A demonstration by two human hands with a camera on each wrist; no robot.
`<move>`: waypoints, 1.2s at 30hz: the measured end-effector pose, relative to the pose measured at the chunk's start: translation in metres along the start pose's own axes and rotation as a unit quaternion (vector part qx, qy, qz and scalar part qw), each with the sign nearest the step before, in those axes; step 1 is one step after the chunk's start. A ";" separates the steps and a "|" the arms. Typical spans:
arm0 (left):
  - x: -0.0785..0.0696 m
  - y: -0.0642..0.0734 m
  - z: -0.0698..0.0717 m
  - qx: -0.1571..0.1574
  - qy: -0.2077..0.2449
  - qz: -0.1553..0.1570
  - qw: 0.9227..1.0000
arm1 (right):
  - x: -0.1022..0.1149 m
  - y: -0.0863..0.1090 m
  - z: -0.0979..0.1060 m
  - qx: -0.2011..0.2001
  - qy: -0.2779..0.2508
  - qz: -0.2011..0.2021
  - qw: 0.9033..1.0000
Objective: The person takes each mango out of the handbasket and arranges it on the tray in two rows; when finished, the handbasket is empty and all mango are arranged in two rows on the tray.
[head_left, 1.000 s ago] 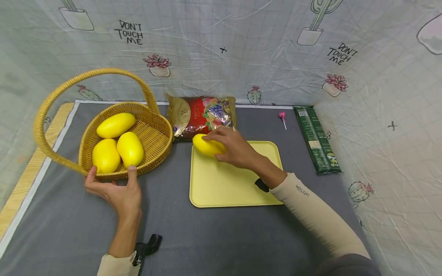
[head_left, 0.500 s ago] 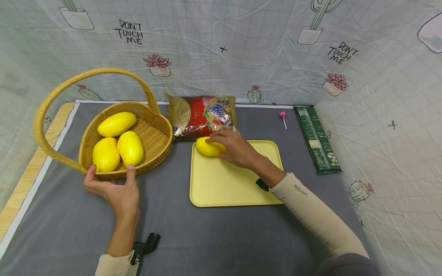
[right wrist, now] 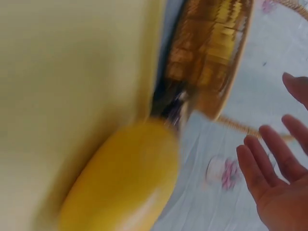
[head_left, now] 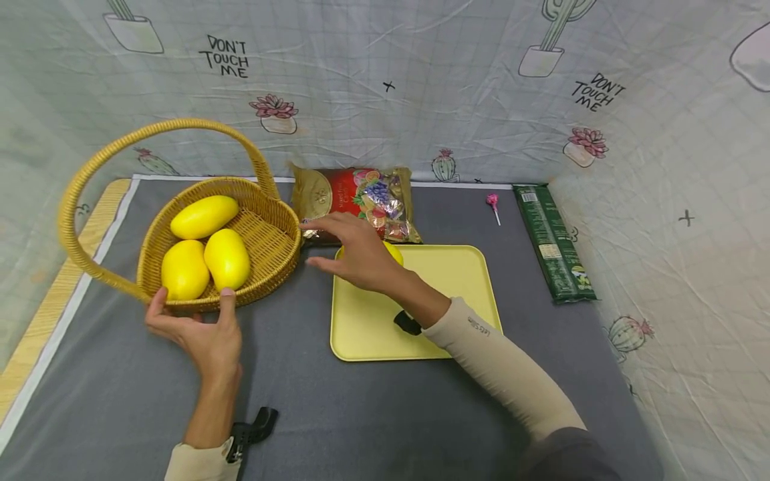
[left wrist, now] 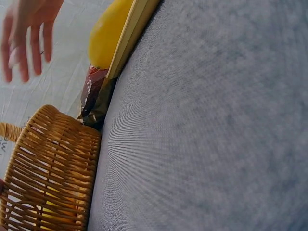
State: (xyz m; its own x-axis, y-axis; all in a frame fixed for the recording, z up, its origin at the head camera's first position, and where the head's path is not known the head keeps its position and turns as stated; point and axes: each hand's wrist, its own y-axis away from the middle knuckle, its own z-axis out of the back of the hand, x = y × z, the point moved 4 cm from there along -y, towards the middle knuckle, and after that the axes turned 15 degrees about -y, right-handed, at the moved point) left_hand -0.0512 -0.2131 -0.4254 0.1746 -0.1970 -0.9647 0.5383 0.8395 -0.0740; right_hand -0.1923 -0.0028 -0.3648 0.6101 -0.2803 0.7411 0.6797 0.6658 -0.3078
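My left hand (head_left: 207,341) grips the near rim of a yellow wicker basket (head_left: 267,244), thumb over the edge. Three yellow mangoes, such as the front left mango (head_left: 184,270), lie in the basket's left part. Over the far left corner of the pale yellow tray (head_left: 415,321) hangs my right hand (head_left: 361,254), its fingers spread and holding nothing. Another mango (head_left: 394,252) lies on that tray, mostly hidden behind the right hand in the head view. The right wrist view shows this mango (right wrist: 125,178) apart from the fingers (right wrist: 279,159).
Behind the tray leans a red and gold candy bag (head_left: 343,194), next to the basket. A pink lollipop (head_left: 492,200) and a long green packet (head_left: 553,244) lie to the right on the grey cloth (head_left: 361,414). A printed curtain (head_left: 385,67) hangs behind.
My right hand has let go of the mango on the tray and moved left toward the basket, fingers spreading. That mango had shifted slightly right before release. My left hand stays on the basket.
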 end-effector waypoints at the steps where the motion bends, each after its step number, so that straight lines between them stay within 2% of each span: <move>1: 0.001 0.000 0.000 0.000 -0.001 0.000 1.000 | 0.003 -0.006 -0.005 -0.002 -0.006 -0.004 1.000; 8: 0.016 -0.007 -0.002 -0.003 -0.013 -0.009 1.000 | 0.017 -0.044 -0.045 0.007 -0.055 -0.036 0.998; 12: 0.015 -0.007 -0.002 0.000 -0.015 -0.009 1.000 | 0.020 -0.061 -0.068 0.024 -0.053 -0.046 0.997; 19: 0.001 -0.001 -0.001 -0.002 0.002 -0.006 1.000 | 0.023 -0.087 -0.100 0.065 0.007 -0.083 0.994; 23: -0.002 0.000 0.000 -0.004 0.004 -0.005 1.000 | 0.025 -0.098 -0.112 0.084 0.045 -0.113 0.989; 28: -0.001 -0.001 -0.001 -0.005 0.008 -0.004 1.000 | 0.025 -0.105 -0.123 0.103 0.090 -0.153 0.979; 36: 0.000 -0.002 -0.001 -0.004 0.003 -0.007 1.000 | 0.024 -0.109 -0.136 0.121 0.138 -0.163 0.969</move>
State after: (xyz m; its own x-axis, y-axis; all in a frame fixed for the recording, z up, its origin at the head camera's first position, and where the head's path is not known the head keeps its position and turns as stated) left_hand -0.0528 -0.2140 -0.4260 0.1620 -0.2049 -0.9653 0.5336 0.8411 -0.0890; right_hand -0.1965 -0.1759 -0.3945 0.4878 -0.6548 0.5773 0.7592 0.6446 0.0896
